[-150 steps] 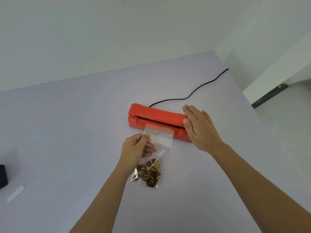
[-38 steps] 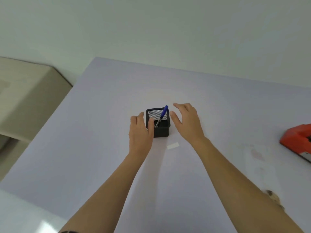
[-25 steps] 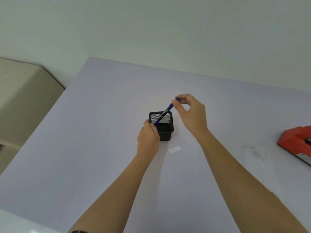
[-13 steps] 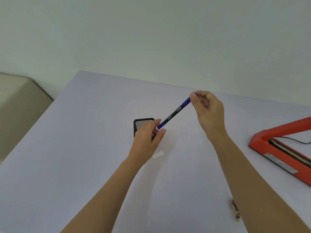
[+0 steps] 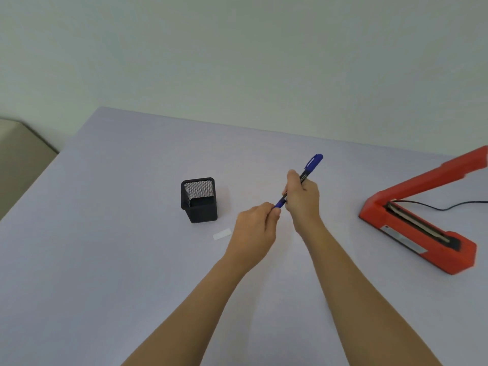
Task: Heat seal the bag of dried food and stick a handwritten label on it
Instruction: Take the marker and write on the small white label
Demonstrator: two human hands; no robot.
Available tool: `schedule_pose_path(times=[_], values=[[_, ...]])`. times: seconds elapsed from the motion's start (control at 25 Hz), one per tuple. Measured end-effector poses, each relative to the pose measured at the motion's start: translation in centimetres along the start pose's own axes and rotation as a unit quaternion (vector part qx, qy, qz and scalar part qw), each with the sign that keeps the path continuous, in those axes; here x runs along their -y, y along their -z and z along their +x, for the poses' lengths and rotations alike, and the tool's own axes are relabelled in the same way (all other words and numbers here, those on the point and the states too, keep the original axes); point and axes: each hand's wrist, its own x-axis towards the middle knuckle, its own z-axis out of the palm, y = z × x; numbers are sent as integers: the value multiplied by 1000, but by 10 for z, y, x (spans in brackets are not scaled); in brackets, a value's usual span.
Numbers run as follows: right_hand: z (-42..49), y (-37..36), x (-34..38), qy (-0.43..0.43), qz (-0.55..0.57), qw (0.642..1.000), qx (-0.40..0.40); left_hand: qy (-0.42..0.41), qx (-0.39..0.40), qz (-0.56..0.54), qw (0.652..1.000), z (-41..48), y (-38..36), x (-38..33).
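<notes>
Gripping the barrel of the blue pen [image 5: 313, 162] in the curled fingers [image 5: 291, 180] of the right hand [image 5: 303, 202], pinching its lower end in the fingers [image 5: 266, 208] of the left hand [image 5: 253, 231], above the bench [image 5: 105, 260]. Probably uncapping, ahead of writing. Next: pull the ends apart, then bring the tip down to the white label [image 5: 221, 234] lying flat beside the mesh holder [image 5: 199, 199]. No sight of the bag; red sealer [image 5: 422, 220] standing open, well to the right.
</notes>
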Motion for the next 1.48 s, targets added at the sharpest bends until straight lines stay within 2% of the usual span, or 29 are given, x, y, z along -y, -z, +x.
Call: schedule_pose_path(times=[0.16,0.24,0.32,0.4,0.48,0.6,0.72,0.84,1.0,1.08,1.16,1.24,1.28,1.32,1.48], values=[[-3,3,-19,-48,-1,999,23,115,58,-103,986,-8,-7,-5],[2,11,-22,-79,23,996,-14,189,74,-227,953,-24,-11,2],[18,25,-17,-89,60,992,-63,255,86,-301,915,-48,-14,16],[27,31,-11,-59,39,997,-40,296,62,-280,911,-64,-14,36],[22,25,-13,-22,4,999,23,315,-10,-190,930,-65,-9,61],[6,19,-33,-2,-11,997,71,308,-55,-35,949,-61,6,97],[-8,15,-58,-23,56,996,68,287,-46,100,952,-65,23,125],[-25,1,-82,3,50,997,65,260,-13,184,948,-65,33,143],[-37,-14,-103,47,40,997,37,250,-2,180,951,-72,39,154],[-43,-22,-112,76,29,996,24,231,-83,184,952,-85,43,151],[-46,-28,-121,89,28,995,21,105,-149,189,965,-93,34,142],[-46,-31,-130,98,24,995,24,-30,-123,205,970,-90,13,138],[-45,-33,-134,111,12,994,23,-60,-102,213,970,-83,1,140],[-43,-35,-138,127,-4,992,25,-59,-88,217,970,-76,-10,144],[-36,-49,-153,183,-54,981,40,51,-90,204,974,-58,-30,160]])
